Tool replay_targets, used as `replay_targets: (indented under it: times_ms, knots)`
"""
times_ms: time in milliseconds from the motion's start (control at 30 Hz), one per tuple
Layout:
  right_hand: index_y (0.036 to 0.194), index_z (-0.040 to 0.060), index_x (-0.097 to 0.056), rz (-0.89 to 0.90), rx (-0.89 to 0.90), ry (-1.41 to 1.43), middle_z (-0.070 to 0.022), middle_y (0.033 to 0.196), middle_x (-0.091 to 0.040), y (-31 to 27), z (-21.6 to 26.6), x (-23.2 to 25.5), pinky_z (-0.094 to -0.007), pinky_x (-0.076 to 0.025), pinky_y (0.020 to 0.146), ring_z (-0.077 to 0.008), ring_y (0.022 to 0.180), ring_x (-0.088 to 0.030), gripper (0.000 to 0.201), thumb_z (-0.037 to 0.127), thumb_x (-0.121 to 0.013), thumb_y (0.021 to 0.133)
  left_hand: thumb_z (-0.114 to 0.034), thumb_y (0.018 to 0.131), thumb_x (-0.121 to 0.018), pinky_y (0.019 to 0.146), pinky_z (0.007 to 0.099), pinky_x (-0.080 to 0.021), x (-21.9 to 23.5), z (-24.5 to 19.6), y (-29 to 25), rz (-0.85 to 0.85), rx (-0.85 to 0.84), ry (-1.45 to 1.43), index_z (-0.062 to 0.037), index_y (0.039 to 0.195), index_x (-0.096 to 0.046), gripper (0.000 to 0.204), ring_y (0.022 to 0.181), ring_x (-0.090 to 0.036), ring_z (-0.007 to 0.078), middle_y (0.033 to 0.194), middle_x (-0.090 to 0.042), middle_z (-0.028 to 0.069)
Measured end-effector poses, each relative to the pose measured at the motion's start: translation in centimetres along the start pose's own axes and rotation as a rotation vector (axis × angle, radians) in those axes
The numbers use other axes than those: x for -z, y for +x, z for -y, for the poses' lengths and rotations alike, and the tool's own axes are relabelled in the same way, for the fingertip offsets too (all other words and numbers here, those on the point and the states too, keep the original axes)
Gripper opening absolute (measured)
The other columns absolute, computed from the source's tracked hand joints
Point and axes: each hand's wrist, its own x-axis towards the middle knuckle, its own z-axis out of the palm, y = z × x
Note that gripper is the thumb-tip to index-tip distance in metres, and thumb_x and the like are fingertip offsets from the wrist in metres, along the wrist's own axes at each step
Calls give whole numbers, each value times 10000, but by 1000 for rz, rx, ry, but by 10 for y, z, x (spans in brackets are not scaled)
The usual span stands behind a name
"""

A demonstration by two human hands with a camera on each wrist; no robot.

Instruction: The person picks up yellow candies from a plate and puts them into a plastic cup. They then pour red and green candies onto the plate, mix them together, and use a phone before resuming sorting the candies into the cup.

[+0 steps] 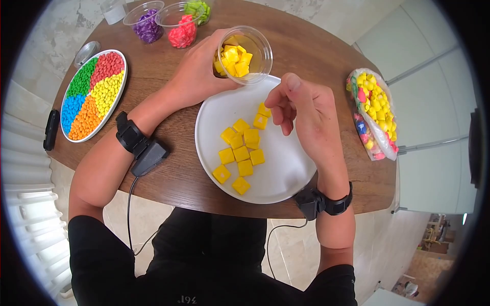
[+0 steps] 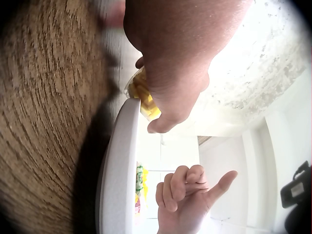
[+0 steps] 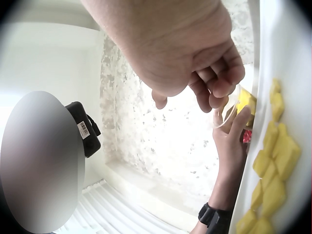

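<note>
Head view: my left hand (image 1: 201,69) grips a clear cup (image 1: 262,60) part-filled with yellow squares (image 1: 236,57), at the far edge of the white round plate (image 1: 283,160). Can't tell whether cup and plate touch. More yellow pieces (image 1: 241,154) lie on the plate, mostly left of its middle, many touching. My right hand (image 1: 312,115) is over the plate's right side, fingers loosely curled, nothing visible in the grip; left wrist view shows its thumb out. Oval dish (image 1: 125,81) on the left carries small sweets (image 1: 86,120) sorted by colour: green, red, yellow, orange, blue. Purple pieces (image 1: 148,29), pink pieces (image 1: 182,35) and green pieces (image 1: 197,11) sit at the far side of the wooden table (image 1: 173,181), mixed bag (image 1: 376,109) at the right
</note>
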Motion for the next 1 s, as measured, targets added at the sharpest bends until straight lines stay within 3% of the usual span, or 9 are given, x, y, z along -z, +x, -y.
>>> replay_targets:
  times_ms: [33, 100, 1000]
  knots:
    - [754, 5, -704, -2, 0, -5, -4, 586, -559, 0, 0, 0, -233, -368, 469, -56, 515, -499, 498, 398, -625, 1049, -32, 715, -864, 1116, 358, -464, -1, 1, 0, 0, -1, 0, -39, 1479, -482, 854, 1263, -604, 209, 1330, -633, 103]
    - [753, 6, -704, -4, 0, -10, -3, 586, -559, 0, 0, 0, -233, -368, 469, -56, 514, -498, 496, 397, -625, 1048, -120, 691, -880, 1034, 423, -511, -3, 5, 1, -54, -63, -5, -71, 1423, -510, 821, 1209, -642, 347, 1270, -664, 171]
    - [771, -34, -693, -57, 83, -193, -17, 571, -518, 1, -1, -1, -282, -362, 508, -73, 552, -492, 421, 322, -725, 994, -133, 687, -892, 1040, 423, -514, -3, 6, 1, -62, -66, 14, -78, 1435, -508, 843, 1210, -649, 346, 1268, -672, 167]
